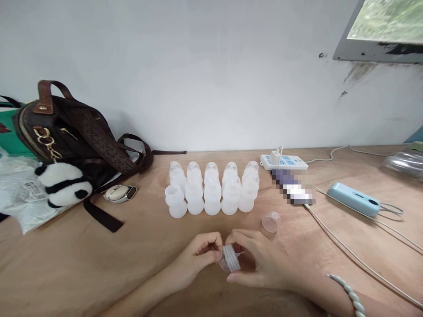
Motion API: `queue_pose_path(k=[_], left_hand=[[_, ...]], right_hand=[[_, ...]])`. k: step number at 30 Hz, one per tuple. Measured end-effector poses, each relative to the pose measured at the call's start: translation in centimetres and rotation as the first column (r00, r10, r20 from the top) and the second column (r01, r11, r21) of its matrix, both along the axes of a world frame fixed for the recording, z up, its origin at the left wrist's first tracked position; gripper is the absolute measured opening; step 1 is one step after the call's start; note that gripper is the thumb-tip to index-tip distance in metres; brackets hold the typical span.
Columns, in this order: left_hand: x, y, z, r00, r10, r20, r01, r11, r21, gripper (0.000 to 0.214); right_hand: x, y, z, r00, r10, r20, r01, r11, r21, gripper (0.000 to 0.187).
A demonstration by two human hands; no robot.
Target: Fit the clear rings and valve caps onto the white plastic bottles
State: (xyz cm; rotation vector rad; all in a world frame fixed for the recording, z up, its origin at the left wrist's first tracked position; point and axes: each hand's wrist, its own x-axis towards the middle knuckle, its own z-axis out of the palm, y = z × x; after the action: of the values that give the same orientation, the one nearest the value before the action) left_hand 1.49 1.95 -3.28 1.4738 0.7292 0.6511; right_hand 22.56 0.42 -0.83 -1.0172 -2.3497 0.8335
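Observation:
A translucent white screw collar [231, 258] of a baby bottle, with a clear rounded part on its left side, is held sideways above the table. My left hand [203, 257] pinches the clear part between thumb and forefinger. Around the collar's upper and lower rim curl the fingers and thumb of my right hand [259, 259]. A thin pale tip sticks out of the collar toward my right palm. Beyond my hands stand two rows of frosted baby bottles [212, 204], most with clear domed tops. The front-left bottle [176, 204] has an uncovered mouth. One clear cap [271, 222] lies right of them.
At the left sit a dark backpack [76, 127], a panda plush [64, 185], a plastic bag [20, 189] and a smartwatch [120, 193]. A power strip [295, 163], a blurred phone [292, 187], a light-blue power bank [353, 199] and cables [343, 248] lie at the right.

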Motion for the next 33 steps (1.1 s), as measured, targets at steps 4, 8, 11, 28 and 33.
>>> queue_pose_path(k=[4,8,11,28,33], left_hand=[[-1.0,0.6,0.0,0.994,-0.046,-0.100,0.055,0.995,0.084,0.016],[-2.1,1.9,0.4,0.981,0.007,-0.192,0.045,0.963,0.267,0.016],[-2.6,2.5,0.9,0.957,0.024,-0.288,0.103,0.903,0.417,0.018],[-3.3,2.6,0.9,0.927,0.108,-0.360,0.148,0.774,0.615,0.028],[-3.2,2.5,1.2,0.960,0.034,-0.278,0.129,0.826,0.548,0.030]], right_hand=[[0.5,0.2,0.0,0.987,-0.018,-0.161,-0.008,0.987,-0.158,0.026],[1.2,0.9,-0.2,0.993,-0.091,-0.068,0.095,0.994,0.048,0.018],[1.4,1.1,-0.4,0.989,-0.115,0.094,0.079,0.943,0.324,0.021],[1.0,0.7,0.0,0.938,0.050,0.343,-0.117,0.977,0.178,0.058],[1.1,0.6,0.2,0.945,0.091,0.315,-0.140,0.981,0.137,0.065]])
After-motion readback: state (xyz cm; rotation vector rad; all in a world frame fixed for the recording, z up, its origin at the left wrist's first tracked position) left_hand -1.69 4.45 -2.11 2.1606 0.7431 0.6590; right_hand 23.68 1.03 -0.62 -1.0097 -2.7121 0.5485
